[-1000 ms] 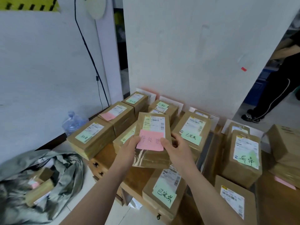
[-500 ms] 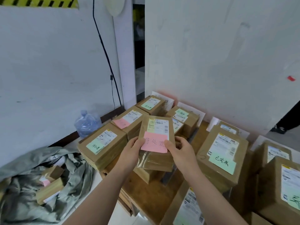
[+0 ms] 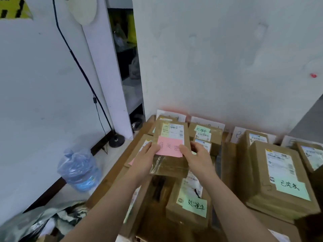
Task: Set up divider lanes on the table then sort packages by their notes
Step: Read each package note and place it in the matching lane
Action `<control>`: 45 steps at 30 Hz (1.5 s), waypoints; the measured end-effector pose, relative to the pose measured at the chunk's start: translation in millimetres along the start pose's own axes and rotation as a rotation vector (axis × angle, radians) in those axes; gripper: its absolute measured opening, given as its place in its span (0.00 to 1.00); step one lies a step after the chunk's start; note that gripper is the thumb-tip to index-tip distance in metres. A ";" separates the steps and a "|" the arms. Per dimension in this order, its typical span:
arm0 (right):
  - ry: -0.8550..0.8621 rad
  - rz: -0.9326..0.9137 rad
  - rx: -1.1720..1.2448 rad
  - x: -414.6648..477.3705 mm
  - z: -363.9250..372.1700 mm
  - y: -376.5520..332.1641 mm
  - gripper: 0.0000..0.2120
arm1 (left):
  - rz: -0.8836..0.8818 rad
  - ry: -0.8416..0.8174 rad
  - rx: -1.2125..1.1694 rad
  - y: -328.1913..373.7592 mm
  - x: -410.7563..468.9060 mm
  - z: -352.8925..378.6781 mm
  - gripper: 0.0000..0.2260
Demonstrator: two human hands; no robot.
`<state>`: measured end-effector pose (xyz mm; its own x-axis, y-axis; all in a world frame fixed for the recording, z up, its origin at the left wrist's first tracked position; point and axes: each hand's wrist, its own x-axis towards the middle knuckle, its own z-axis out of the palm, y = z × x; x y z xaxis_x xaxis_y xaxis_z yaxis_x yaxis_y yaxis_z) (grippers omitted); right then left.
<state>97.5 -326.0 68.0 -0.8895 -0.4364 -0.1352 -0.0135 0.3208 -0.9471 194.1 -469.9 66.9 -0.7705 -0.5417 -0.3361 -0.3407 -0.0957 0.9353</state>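
A flat brown package (image 3: 172, 137) with a white shipping label and a pink handwritten note (image 3: 169, 147) is held up over the left part of the table. My left hand (image 3: 144, 161) grips its left edge and my right hand (image 3: 199, 159) grips its right edge. Under and around it lie more brown packages: one with a green note (image 3: 194, 206) just below my right arm, one with a green note (image 3: 202, 131) at the back, and a large one with a green note (image 3: 279, 177) at the right. White lane signs (image 3: 206, 122) lean against the wall behind them.
The wooden table (image 3: 111, 173) fills the lower right, crowded with packages. On the floor at the left stand a blue water jug (image 3: 79, 169) and a lamp base (image 3: 116, 140) with its black cable. A grey sack (image 3: 35, 224) of parcels lies at the bottom left.
The view has swung left and closer to the table. Both hands have carried the pink-note package toward the back left lane, above the packages there.
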 end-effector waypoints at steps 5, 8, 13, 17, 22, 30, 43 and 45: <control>0.029 0.018 -0.012 21.5 30.1 -13.5 0.27 | 0.031 -0.073 0.040 9.8 49.7 -31.4 0.28; 0.021 0.003 -0.014 41.1 36.9 -21.4 0.25 | 0.019 -0.104 0.041 14.7 78.9 -37.5 0.26; 0.003 0.017 0.017 83.7 44.8 -33.3 0.23 | 0.086 -0.092 0.014 31.6 112.5 -41.5 0.20; -0.025 0.007 0.022 121.4 55.9 -39.5 0.23 | 0.098 -0.057 0.060 38.1 149.1 -49.7 0.18; -0.021 0.030 0.012 157.8 70.0 -39.0 0.23 | 0.114 -0.102 0.098 42.0 191.7 -58.9 0.16; 0.045 0.107 0.031 189.4 93.6 -25.3 0.23 | 0.049 -0.226 0.166 31.9 250.4 -69.3 0.14; 0.087 0.205 -0.021 199.2 113.7 -15.2 0.22 | 0.024 -0.318 0.225 21.2 261.5 -74.1 0.16; 0.101 0.205 -0.070 197.5 113.2 -16.3 0.23 | 0.052 -0.295 0.263 24.7 261.5 -75.4 0.16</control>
<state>-26.2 -512.6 23.7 -0.9179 -0.2710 -0.2898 0.1439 0.4535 -0.8796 24.8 -676.9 10.5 -0.8991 -0.2729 -0.3424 -0.3941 0.1637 0.9044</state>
